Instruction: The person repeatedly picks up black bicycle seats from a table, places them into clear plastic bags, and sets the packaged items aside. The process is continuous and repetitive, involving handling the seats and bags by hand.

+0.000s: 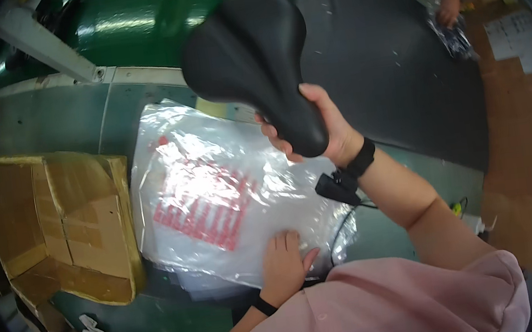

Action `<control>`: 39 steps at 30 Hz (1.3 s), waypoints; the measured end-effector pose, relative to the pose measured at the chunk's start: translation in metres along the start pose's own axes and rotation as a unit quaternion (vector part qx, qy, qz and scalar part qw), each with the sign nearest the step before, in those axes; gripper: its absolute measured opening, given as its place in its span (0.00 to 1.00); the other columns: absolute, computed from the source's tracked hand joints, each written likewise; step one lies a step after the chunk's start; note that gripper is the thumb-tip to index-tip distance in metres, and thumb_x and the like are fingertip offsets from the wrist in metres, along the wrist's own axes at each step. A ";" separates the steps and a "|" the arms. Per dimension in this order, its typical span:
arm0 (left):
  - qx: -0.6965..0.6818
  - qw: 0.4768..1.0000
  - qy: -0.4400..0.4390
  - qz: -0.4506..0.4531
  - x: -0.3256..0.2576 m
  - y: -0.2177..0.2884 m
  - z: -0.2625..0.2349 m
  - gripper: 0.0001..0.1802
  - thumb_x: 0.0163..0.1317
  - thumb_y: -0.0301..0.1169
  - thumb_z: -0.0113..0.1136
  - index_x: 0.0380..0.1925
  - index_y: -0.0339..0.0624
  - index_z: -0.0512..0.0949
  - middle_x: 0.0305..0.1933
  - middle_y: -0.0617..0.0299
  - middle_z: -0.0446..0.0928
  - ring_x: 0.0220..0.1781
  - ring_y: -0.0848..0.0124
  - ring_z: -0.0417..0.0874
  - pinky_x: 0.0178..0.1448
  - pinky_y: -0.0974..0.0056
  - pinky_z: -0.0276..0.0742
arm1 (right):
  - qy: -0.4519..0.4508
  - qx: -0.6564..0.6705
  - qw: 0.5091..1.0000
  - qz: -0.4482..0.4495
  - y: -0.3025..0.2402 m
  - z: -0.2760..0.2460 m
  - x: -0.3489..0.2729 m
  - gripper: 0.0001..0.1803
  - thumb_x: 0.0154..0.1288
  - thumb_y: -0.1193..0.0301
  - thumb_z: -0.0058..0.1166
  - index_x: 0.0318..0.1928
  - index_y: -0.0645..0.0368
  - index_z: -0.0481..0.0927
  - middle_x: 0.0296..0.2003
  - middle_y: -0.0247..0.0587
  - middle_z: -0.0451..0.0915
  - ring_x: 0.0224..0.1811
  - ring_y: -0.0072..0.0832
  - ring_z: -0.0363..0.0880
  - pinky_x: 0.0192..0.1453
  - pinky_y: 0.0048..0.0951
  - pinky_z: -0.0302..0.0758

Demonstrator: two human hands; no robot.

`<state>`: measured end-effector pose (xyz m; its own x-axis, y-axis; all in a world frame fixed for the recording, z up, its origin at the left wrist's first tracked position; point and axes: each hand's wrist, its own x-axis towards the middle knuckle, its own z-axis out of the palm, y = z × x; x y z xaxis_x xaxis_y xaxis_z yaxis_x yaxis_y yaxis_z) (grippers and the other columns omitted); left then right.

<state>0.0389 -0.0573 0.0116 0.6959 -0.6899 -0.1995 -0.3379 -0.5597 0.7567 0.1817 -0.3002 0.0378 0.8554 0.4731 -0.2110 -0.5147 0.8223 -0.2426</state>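
Note:
A black bicycle saddle point(251, 54) is held up over the far edge of the bag stack, its broad end pointing away and to the left. My right hand point(334, 123) is closed round its narrow nose, thumb on top and fingertips showing at the left side. Below lies a stack of clear plastic bags point(200, 174) with red printing. My left hand point(284, 264) rests flat on the near edge of that stack, fingers stretched out. The underside of the saddle is hidden.
An open cardboard box point(85, 223) stands left of the bags. A dark grey belt-like surface point(387, 63) stretches away at the right. Beyond it, another person's hand point(449, 9) touches a plastic-wrapped item point(453, 37) beside cardboard sheets point(519, 153). A white metal frame point(45, 44) rises at the far left.

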 end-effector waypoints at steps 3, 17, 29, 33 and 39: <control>0.126 0.989 0.063 0.053 -0.016 0.026 0.009 0.25 0.53 0.27 0.58 0.53 0.42 0.70 0.48 0.50 0.72 0.48 0.54 0.73 0.50 0.55 0.71 | 0.035 0.059 0.996 -0.051 0.038 0.012 -0.073 0.40 0.63 0.43 0.42 0.55 0.71 0.66 0.38 0.48 0.73 0.32 0.37 0.76 0.21 0.34 0.73; -0.046 0.992 0.099 -0.066 -0.034 -0.021 0.008 0.13 0.49 0.30 0.70 0.21 0.36 0.74 0.16 0.57 0.72 0.19 0.66 0.73 0.27 0.63 0.69 | 0.474 -0.487 0.687 -0.256 0.160 0.057 -0.304 0.41 0.48 0.66 0.70 0.59 0.72 0.64 0.49 0.51 0.76 0.47 0.34 0.77 0.56 0.30 0.71; -0.346 0.924 0.064 -0.151 -0.033 -0.055 0.017 0.07 0.61 0.30 0.62 0.32 0.37 0.77 0.23 0.65 0.75 0.23 0.80 0.75 0.27 0.74 0.70 | 0.386 -0.287 0.872 -0.086 0.209 -0.030 -0.309 0.29 0.55 0.63 0.67 0.53 0.64 0.73 0.42 0.41 0.81 0.43 0.28 0.80 0.48 0.30 0.77; -0.422 0.890 0.099 -0.142 -0.029 -0.032 0.017 0.08 0.63 0.31 0.60 0.36 0.38 0.79 0.25 0.65 0.76 0.23 0.81 0.74 0.27 0.75 0.69 | 0.317 -0.085 0.931 -0.161 0.215 -0.014 -0.295 0.18 0.62 0.70 0.60 0.50 0.63 0.76 0.42 0.42 0.81 0.42 0.28 0.81 0.45 0.31 0.81; -0.346 0.930 0.068 -0.101 -0.021 0.012 0.005 0.07 0.63 0.30 0.58 0.33 0.37 0.79 0.18 0.67 0.71 0.15 0.82 0.67 0.17 0.75 0.60 | 0.252 -0.123 0.942 -0.182 0.210 0.040 -0.247 0.18 0.61 0.71 0.60 0.49 0.64 0.75 0.42 0.44 0.80 0.41 0.30 0.82 0.43 0.30 0.81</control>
<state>0.0173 -0.0518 0.0220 0.7899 -0.5122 -0.3372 0.2654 -0.2102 0.9410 -0.1350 -0.2313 0.0769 0.8731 -0.0877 -0.4797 -0.2439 0.7732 -0.5853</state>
